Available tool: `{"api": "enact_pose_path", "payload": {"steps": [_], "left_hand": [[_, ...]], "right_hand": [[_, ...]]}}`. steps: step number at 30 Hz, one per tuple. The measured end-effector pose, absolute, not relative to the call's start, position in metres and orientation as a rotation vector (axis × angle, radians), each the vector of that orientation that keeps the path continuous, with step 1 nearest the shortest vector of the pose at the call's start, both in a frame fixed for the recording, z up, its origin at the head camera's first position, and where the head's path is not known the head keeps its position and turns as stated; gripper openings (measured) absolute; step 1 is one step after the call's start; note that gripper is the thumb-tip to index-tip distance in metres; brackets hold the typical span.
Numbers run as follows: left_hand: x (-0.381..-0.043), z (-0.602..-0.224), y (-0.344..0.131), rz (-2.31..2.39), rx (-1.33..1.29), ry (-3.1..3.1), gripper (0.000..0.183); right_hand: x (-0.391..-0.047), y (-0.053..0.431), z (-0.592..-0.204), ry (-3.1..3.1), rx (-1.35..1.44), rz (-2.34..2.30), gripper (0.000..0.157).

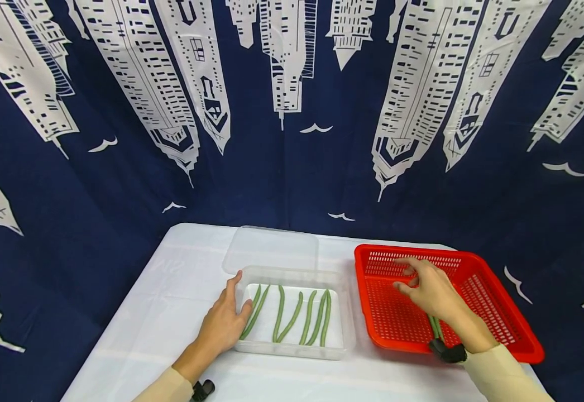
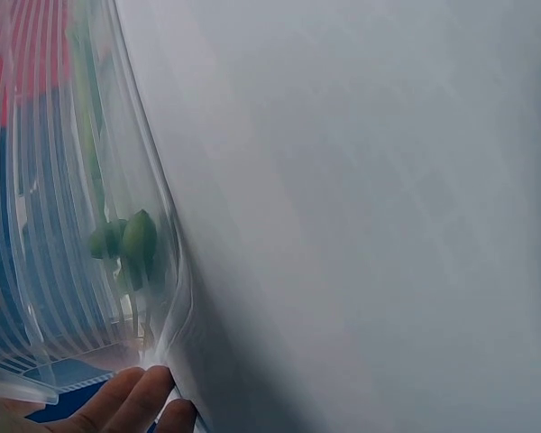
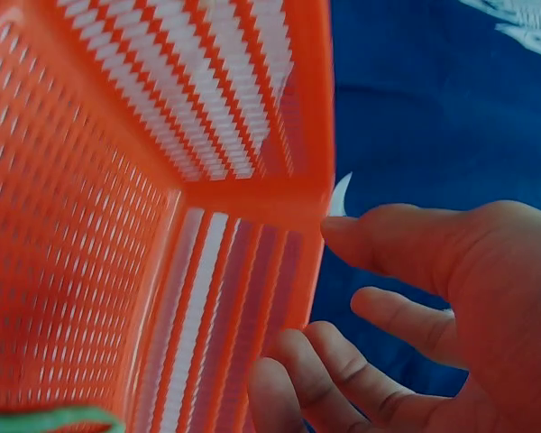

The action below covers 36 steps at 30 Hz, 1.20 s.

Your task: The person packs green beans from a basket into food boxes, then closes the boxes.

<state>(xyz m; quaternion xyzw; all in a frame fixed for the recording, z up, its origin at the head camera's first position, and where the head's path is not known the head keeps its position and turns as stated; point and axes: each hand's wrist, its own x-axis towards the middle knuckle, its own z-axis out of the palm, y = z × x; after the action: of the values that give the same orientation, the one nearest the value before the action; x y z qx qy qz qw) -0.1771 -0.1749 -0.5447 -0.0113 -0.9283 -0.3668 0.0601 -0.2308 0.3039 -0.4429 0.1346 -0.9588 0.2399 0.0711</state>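
A white table cover [image 1: 161, 318] spreads across the lower half of the frame, ending at a slanting left edge and, behind, against a navy skyline-print curtain [image 1: 252, 184]. A narrow strip of it separates the translucent plastic box [image 1: 292, 274], lower centre, from the red perforated basket [image 1: 384, 312], lower right. Just behind the box lies a clear lid [image 1: 272, 248]. Seven green beans [image 1: 278, 312] show inside the box; others lie in the basket beneath the right wrist. The left hand [image 1: 221, 324] touches the box's left rim, fingers extended; the right hand [image 1: 432, 290] hovers over the basket, fingers loosely bent, gripping nothing.
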Motion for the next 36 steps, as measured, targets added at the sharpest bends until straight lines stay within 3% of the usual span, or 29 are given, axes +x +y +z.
{"api": "enact_pose_path", "payload": {"steps": [21, 36], "left_hand": [[-0.173, -0.541, -0.175, -1.114, -0.028, -2.798, 0.071], [-0.175, -0.546, -0.174, -1.126, 0.005, -2.795, 0.072]], "right_hand": [[-0.265, 0.392, -0.468, -3.149, 0.498, 0.792, 0.082], [-0.271, 0.414, -0.488, -3.310, 0.437, 1.488, 0.093]]}}
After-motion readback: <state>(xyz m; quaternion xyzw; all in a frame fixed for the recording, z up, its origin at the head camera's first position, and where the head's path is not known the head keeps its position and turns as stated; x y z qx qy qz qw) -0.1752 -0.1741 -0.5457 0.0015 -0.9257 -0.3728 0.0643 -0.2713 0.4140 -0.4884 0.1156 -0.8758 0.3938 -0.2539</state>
